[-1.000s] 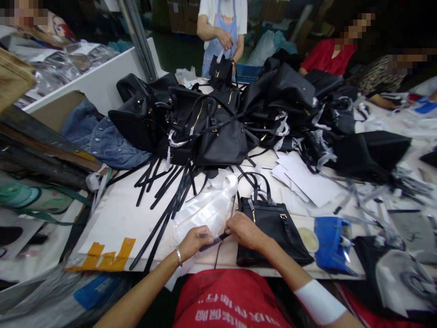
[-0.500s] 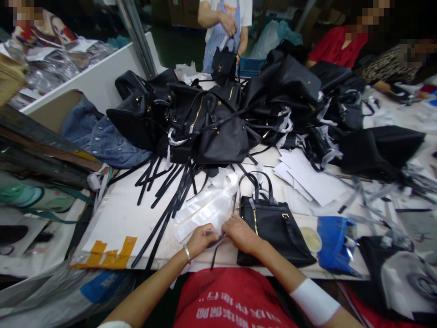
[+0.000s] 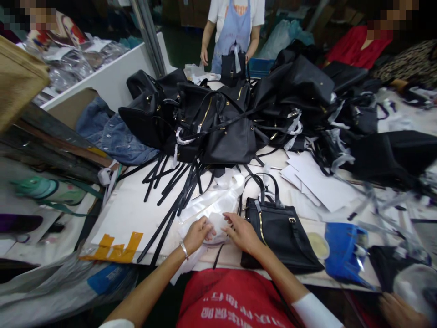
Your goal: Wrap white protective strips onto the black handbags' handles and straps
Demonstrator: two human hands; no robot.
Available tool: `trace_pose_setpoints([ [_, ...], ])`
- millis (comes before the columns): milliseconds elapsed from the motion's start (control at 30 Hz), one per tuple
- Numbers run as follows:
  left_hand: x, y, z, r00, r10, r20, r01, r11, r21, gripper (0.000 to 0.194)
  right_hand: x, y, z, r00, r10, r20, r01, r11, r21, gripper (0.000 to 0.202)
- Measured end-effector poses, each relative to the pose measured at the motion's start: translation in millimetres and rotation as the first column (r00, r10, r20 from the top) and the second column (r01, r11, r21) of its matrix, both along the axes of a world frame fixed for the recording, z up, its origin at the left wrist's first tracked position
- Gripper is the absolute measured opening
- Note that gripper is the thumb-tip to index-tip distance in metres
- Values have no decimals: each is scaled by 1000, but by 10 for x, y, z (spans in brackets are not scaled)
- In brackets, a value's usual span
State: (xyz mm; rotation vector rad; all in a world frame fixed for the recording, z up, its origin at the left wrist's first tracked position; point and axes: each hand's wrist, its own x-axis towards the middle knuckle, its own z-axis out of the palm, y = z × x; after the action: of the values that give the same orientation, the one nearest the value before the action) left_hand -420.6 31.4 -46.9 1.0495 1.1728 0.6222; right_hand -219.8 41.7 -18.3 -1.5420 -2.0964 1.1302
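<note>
My left hand (image 3: 198, 234), with a silver bracelet at the wrist, has its fingers curled on a piece of thin white wrapping (image 3: 217, 222) at the table's front. Just right of that wrapping, my right hand (image 3: 241, 231) has its thumb and fingers apart, with nothing seen between them. Beside it a small black handbag (image 3: 280, 230) lies with handles pointing away and a gold zipper on top. Shiny white plastic strips (image 3: 223, 193) lie behind my hands. Black straps (image 3: 170, 214) spread over the table to the left.
Black bags (image 3: 228, 136) are heaped across the middle. A denim garment (image 3: 112, 134) lies left, white sheets (image 3: 319, 177) right, a blue packet (image 3: 344, 248) front right. Across the table a person in a blue apron (image 3: 235, 27) stands by a small bag. Another person's hand (image 3: 403, 310) shows lower right.
My hands have moved apart a little, and the white wrapping now shows between them. My right fingers have opened. The person opposite has lowered the small bag. The whole view has shifted slightly.
</note>
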Motion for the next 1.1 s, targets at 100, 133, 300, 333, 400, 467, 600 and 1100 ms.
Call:
trace_pose_setpoints([
  [100, 25, 16, 34, 999, -31, 31, 31, 999, -17, 26, -131, -8, -41, 925, -258, -279, 177, 943, -283, 39],
  [133, 39, 15, 39, 998, -46, 49, 47, 998, -28, 25, -168, -10, -65, 885, -333, -324, 214, 911, -353, 35],
  [300, 80, -9, 124, 989, -19, 145, 39, 990, -137, 27, -238, -58, -124, 815, -484, -319, 373, 859, -351, 29],
  [333, 86, -17, 153, 985, 12, 173, 17, 986, -165, 29, -242, -74, -120, 820, -482, -309, 384, 863, -328, 29],
  [400, 105, -41, 205, 969, 78, 234, -27, 976, -215, 34, -257, -110, -110, 826, -486, -284, 408, 865, -293, 30],
  [467, 135, -73, 229, 953, 131, 272, -59, 965, -257, 36, -286, -146, -110, 825, -502, -259, 438, 859, -266, 32],
  [600, 185, -133, 188, 954, 207, 218, -140, 948, -285, 32, -342, -210, -130, 824, -511, -244, 451, 853, -263, 40],
  [1100, 123, -195, 105, 983, 95, 157, -55, 970, -238, 30, -286, -318, -110, 797, -454, -397, 362, 887, -289, 22],
])
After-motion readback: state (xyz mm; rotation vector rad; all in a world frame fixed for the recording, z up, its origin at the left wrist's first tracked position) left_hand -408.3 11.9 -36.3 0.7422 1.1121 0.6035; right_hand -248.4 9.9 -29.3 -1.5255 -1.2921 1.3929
